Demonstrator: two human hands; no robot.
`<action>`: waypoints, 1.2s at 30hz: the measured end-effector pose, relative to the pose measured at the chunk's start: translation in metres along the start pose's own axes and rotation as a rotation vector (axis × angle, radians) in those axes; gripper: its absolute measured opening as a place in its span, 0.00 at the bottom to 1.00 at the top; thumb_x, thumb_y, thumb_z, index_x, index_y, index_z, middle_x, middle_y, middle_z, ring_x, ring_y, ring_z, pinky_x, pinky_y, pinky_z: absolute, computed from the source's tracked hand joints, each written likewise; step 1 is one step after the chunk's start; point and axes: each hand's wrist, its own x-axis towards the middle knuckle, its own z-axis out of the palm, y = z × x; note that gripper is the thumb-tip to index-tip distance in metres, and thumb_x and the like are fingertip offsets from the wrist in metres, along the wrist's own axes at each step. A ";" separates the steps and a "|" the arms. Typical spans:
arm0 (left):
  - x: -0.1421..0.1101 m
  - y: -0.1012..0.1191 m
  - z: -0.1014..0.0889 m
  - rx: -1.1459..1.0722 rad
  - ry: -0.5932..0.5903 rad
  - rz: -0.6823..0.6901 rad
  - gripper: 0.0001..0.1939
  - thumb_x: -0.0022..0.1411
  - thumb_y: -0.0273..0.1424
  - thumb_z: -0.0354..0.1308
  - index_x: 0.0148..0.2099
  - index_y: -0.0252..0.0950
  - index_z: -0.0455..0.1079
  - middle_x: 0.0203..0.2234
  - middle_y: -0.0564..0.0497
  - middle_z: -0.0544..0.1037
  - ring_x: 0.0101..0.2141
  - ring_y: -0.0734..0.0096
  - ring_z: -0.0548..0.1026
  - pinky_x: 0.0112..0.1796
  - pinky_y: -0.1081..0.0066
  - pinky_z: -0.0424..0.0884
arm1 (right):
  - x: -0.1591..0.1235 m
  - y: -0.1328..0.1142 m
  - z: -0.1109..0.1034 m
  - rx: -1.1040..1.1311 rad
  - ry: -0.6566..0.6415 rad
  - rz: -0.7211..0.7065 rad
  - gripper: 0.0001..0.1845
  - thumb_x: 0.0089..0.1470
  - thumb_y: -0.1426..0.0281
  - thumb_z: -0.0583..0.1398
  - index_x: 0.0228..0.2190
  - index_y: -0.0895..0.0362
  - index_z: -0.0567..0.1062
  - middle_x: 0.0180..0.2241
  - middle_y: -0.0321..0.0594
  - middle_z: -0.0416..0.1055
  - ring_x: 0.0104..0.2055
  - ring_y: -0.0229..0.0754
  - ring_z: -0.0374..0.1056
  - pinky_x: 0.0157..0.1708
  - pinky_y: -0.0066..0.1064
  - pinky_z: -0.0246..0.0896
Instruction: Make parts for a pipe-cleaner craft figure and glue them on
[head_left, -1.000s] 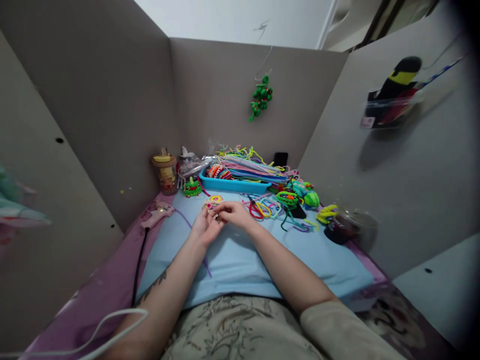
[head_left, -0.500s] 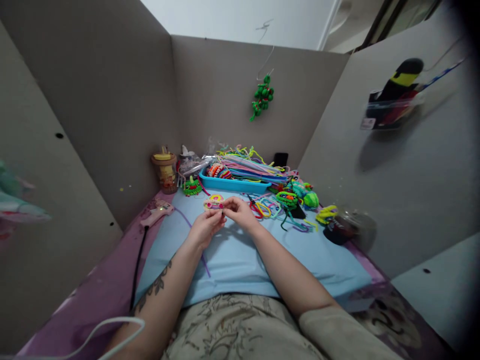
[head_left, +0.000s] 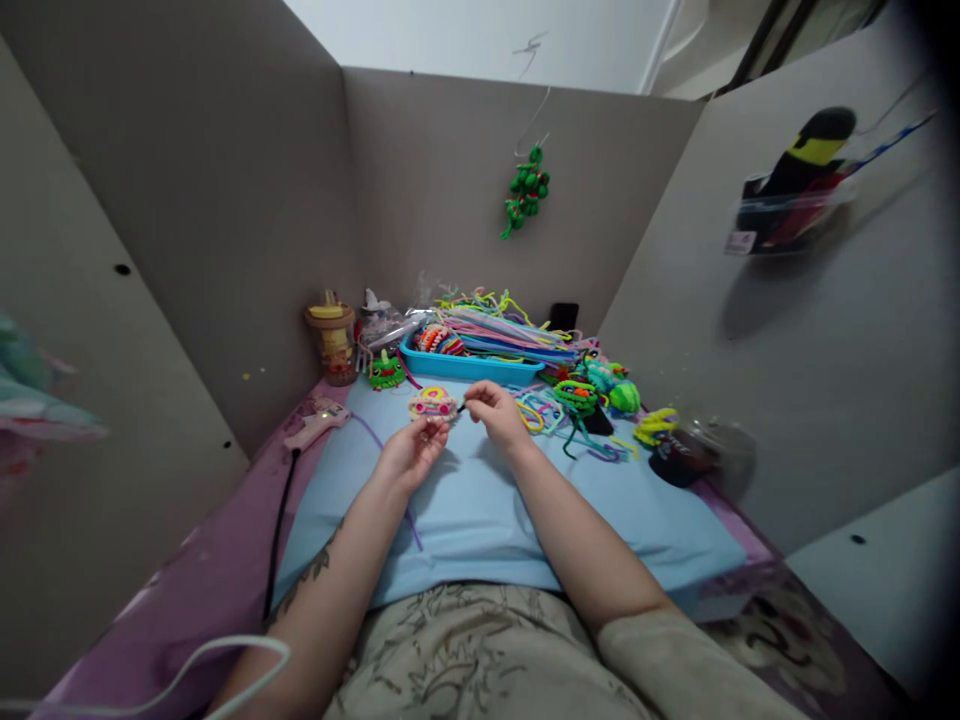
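Note:
A cream and pink chenille-stem piece (head_left: 421,408) with a yellow top and round magenta spots lies on the blue cloth (head_left: 480,510), just beyond my left hand (head_left: 414,452). That hand is turned palm up, its fingers loosely curled and apart, with nothing visible in them. To the right of the piece, my right hand (head_left: 498,418) pinches a short dark strip (head_left: 461,408) between thumb and fingertips; it is too small to tell its kind. Behind the right hand, a yellow loop (head_left: 531,417) shows.
Chenille stems (head_left: 495,335) fill a blue tray (head_left: 472,370) at the back. Finished chenille pieces (head_left: 576,396) lie to its right, near a dark lidded cup (head_left: 679,460). A pink glue gun (head_left: 316,424) with a black cord, a drink cup (head_left: 334,345) and a green piece (head_left: 386,371) are leftward.
My hands have moved apart. The right one has shifted right and slightly up with the dark strip, while the left one's fingers have loosened.

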 end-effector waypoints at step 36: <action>-0.008 0.000 0.004 -0.323 -0.032 -0.044 0.18 0.68 0.29 0.37 0.48 0.28 0.66 0.30 0.43 0.75 0.30 0.70 0.77 0.33 0.71 0.75 | -0.026 -0.037 0.037 -0.367 -0.094 -0.371 0.05 0.51 0.74 0.56 0.25 0.55 0.70 0.29 0.38 0.65 0.36 0.41 0.61 0.40 0.34 0.57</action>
